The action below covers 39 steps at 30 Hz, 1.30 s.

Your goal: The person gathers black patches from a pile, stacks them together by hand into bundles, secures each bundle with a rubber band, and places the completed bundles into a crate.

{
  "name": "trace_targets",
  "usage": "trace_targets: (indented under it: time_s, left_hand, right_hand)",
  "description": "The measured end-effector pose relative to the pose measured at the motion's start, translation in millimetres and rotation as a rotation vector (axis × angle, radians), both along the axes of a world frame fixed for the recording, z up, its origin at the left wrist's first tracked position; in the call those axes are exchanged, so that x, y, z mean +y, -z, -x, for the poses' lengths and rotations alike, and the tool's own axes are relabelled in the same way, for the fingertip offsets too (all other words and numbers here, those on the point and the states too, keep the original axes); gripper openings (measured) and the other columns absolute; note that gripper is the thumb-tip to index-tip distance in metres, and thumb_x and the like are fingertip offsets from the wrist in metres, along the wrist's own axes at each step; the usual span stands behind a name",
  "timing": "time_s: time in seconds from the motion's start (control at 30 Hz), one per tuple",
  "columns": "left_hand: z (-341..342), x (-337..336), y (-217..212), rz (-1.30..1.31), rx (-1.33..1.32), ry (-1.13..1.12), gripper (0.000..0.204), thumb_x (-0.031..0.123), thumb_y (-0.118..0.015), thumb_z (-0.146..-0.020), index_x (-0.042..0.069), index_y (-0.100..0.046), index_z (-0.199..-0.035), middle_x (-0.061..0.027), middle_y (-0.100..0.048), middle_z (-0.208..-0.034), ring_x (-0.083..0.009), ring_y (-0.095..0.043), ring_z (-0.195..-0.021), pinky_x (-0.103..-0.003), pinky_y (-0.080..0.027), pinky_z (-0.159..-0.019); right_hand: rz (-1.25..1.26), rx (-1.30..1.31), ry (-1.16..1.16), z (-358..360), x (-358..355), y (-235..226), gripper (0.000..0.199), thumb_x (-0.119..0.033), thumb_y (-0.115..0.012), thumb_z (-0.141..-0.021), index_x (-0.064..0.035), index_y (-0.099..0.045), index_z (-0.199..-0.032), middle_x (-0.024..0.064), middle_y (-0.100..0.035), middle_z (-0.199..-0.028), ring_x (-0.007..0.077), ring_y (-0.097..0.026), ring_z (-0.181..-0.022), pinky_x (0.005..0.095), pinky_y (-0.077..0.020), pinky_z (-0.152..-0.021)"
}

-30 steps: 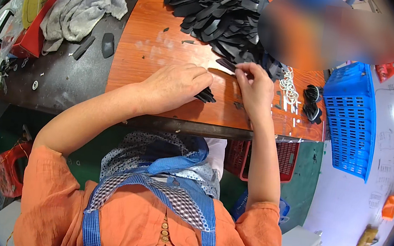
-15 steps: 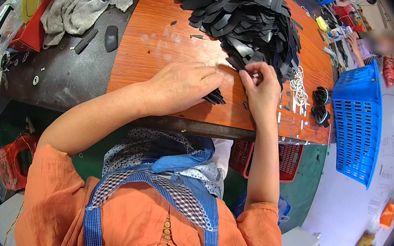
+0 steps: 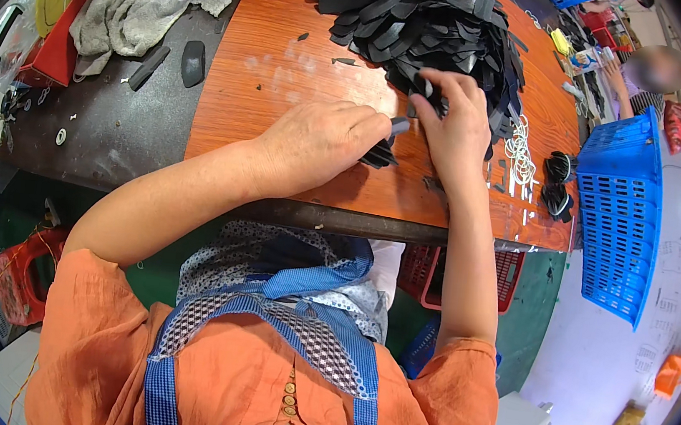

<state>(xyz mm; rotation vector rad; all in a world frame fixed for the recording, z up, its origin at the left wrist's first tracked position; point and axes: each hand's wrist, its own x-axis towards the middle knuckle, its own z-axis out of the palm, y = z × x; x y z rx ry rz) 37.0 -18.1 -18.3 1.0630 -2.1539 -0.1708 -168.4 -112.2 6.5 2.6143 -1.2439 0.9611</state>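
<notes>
My left hand is closed around a small bundle of flat black strips. One strip's end sticks out past the thumb side, and the black ends hang below the fingers. The big heap of similar black strips covers the far middle of the wooden board. At its near edge is my right hand, thumb and forefinger apart around the edge of the heap, gripping nothing that I can see. What these strips are made of cannot be told.
White elastic loops lie right of the heap, near two black rolled bundles. A blue plastic crate stands at the right. On the left are a grey cloth and a red bin. Another person's hand shows far right.
My right hand has moved away from my left, up to the heap, and its fingers have parted from the strip they held. A strip now sticks out of my left hand.
</notes>
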Motion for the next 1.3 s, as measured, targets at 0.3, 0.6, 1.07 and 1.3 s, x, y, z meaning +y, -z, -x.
trace_targets:
  time_s: [0.3,0.6,1.07,1.3]
  left_hand:
    - [1.4,7.1,-3.0,-0.015,-0.035,0.046,0.03,0.003,-0.074,-0.079,0.004,-0.061,-0.107,-0.0111,-0.065,-0.095,-0.0321,-0.068,-0.088,-0.042,-0.057,-0.073]
    - [-9.4,6.1,-25.4,0.025,0.069,-0.227,0.029,0.008,-0.075,-0.08,0.006,-0.058,-0.104,-0.0138,-0.064,-0.102,-0.033,-0.065,-0.101,-0.044,-0.054,-0.082]
    - [-3.8,16.7,-14.0,0.031,-0.207,0.015,0.022,0.009,-0.065,-0.085,0.002,-0.062,-0.105,-0.0108,-0.066,-0.103,-0.0298,-0.067,-0.098,-0.041,-0.057,-0.085]
    - [-7.1,23.3,-19.7,0.061,-0.121,0.008,0.024,0.007,-0.065,-0.085,0.001,-0.062,-0.108,-0.0118,-0.066,-0.103,-0.0299,-0.067,-0.098,-0.041,-0.057,-0.084]
  right_hand:
    - [-0.892,-0.807,0.077,24.0,26.9,2.7,0.017,-0.012,-0.073,-0.099,-0.0005,-0.075,-0.111,-0.0001,-0.072,-0.093,0.0056,-0.062,-0.079,0.0217,-0.0495,-0.072]
    - [-0.557,-0.288,0.041,12.2,54.3,11.6,0.027,-0.004,-0.078,-0.089,-0.0071,-0.076,-0.116,0.0031,-0.066,-0.089,0.0103,-0.06,-0.069,0.0269,-0.0493,-0.067]
    - [-0.581,-0.392,-0.028,4.3,71.2,5.2,0.025,-0.008,-0.082,-0.085,-0.0097,-0.072,-0.108,0.0064,-0.062,-0.097,0.0212,-0.067,-0.075,0.0357,-0.0544,-0.071]
    - [-0.352,-0.145,0.165,-0.7,66.1,12.6,0.026,-0.014,-0.084,-0.083,-0.0103,-0.071,-0.106,0.0048,-0.062,-0.101,0.0217,-0.067,-0.086,0.0399,-0.0542,-0.077]
